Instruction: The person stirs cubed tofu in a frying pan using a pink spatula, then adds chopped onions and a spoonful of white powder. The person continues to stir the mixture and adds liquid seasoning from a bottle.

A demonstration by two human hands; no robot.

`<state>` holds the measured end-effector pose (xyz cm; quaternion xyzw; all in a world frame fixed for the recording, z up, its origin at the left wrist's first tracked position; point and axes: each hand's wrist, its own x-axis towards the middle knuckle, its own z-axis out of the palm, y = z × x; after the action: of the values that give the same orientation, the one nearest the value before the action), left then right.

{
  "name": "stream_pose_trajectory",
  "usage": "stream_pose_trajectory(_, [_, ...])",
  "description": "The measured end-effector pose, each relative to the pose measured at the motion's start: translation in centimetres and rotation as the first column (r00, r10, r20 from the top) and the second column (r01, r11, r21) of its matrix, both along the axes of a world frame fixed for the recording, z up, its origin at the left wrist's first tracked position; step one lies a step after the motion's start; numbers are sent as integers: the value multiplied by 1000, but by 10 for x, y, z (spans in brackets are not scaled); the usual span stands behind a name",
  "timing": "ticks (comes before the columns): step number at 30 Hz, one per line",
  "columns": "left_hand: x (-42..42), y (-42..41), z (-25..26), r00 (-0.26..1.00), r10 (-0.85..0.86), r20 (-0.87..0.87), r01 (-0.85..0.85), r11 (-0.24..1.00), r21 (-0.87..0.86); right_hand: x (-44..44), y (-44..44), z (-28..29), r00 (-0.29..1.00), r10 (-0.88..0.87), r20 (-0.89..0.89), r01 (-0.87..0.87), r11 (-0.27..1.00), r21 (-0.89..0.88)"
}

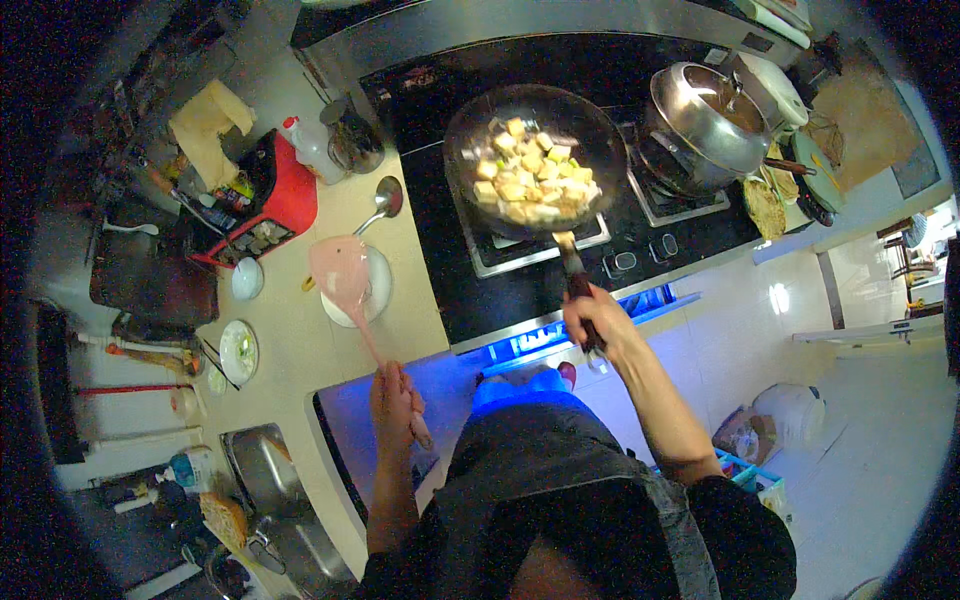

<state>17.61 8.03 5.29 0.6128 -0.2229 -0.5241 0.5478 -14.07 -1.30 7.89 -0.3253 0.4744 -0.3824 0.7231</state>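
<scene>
My right hand (600, 322) grips the dark handle of a frying pan (536, 97) over the left burner of the black gas hob (487, 315). Pale cubes, perhaps tofu, and bits of green (529, 172) lie in the pan, somewhat blurred. My left hand (394, 397) is closed around the handle of a pink spatula (341, 270), whose broad blade is held above a white bowl (381, 289) on the worktop. A metal ladle (388, 196) rests just beyond that bowl.
A lidded metal pot (709, 127) stands on the right burner. To the left are a red rack (289, 187), a plastic bottle (311, 146), a small bowl (247, 279), a plate with chopsticks (238, 352) and a steel sink (266, 465). A green board (816, 172) lies at the right.
</scene>
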Motion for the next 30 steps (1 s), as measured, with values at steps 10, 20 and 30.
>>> stream_pose_trajectory(10, [-16, -3, 2, 997, -24, -78, 23, 1000, -18, -22, 10, 21, 996, -30, 89, 19, 993, 120])
stream_pose_trajectory(20, [-18, 0, -3, 986, -124, 114, 125, 992, -3, -34, 14, 24, 993, 8, 115, -21, 993, 115])
stream_pose_trajectory(30, [-32, -7, -1, 997, 69, 26, -66, 995, -80, -39, -20, 63, 985, 93, 147, -122, 972, 203])
